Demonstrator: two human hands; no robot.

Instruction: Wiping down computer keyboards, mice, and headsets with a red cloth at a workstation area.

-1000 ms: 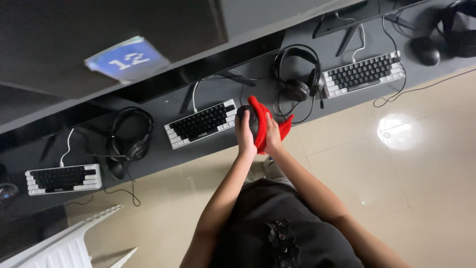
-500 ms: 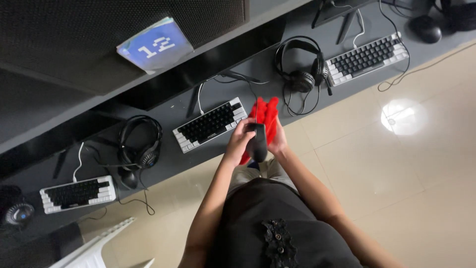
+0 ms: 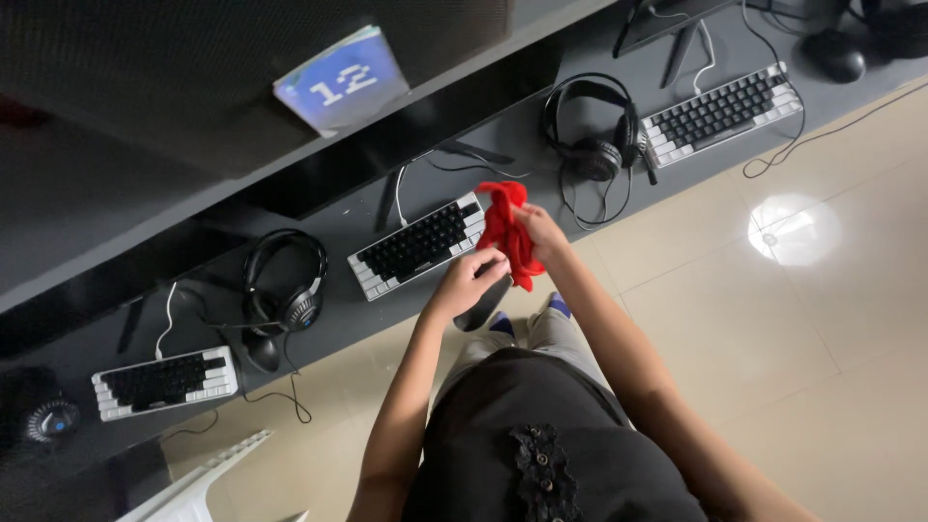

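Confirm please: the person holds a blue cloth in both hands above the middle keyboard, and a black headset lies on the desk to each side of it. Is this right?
One detail is wrong: the cloth is red, not blue, as the head view shows. The rest stands: the left hand and right hand both grip it by the middle keyboard, with one headset on one side and another headset on the other.

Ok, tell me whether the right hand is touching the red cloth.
Touching. The head view shows the right hand gripping the red cloth, with its fingers closed into the bunched fabric.

A crumpled red cloth [image 3: 507,230] hangs bunched just beside a dark computer mouse [image 3: 483,304].
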